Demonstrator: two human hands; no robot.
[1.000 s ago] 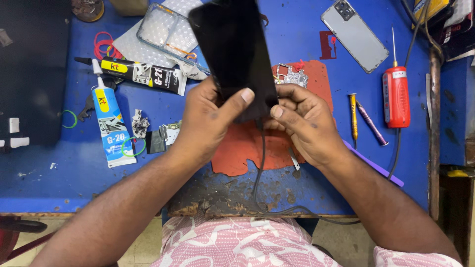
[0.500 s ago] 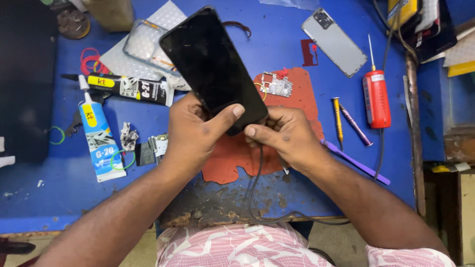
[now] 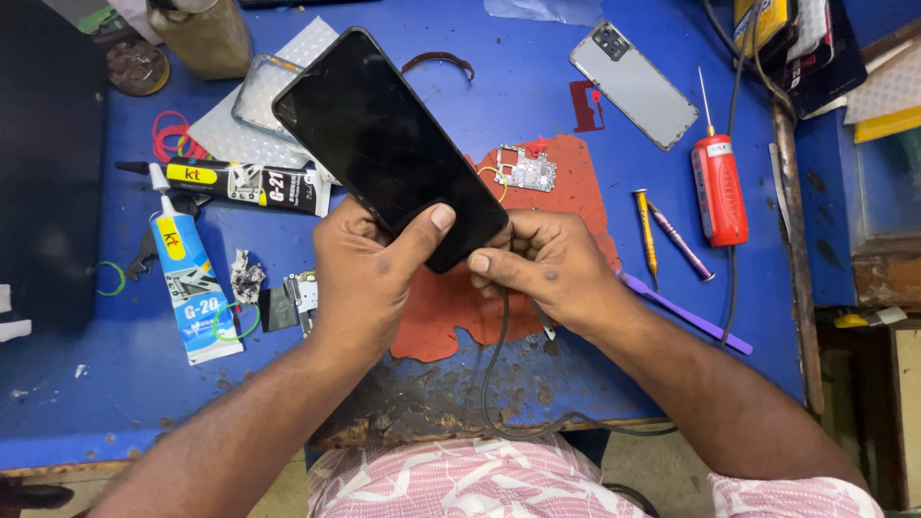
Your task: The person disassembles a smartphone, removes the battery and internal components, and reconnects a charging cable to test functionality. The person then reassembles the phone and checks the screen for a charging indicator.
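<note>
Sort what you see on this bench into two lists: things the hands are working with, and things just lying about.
In hand:
black phone, gripped by the left hand
dark cable, pinched at the phone's lower end by the right hand

Lying about:
two glue tubes
red tool
silver back cover
small circuit board
screwdrivers

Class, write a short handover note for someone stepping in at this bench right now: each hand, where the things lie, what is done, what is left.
Left hand: grips the lower end of the black phone, thumb on its dark screen.
Right hand: pinches the dark cable at the phone's bottom edge; the plug itself is hidden.
Bench: the cable runs down over the front edge of the blue table. Circuit board on the red mat, grey back cover upper right, red tool to the right, glue tubes to the left.
Done: phone lifted, cable at its port.
Left: screen is dark; whether the plug is seated cannot be told.
</note>
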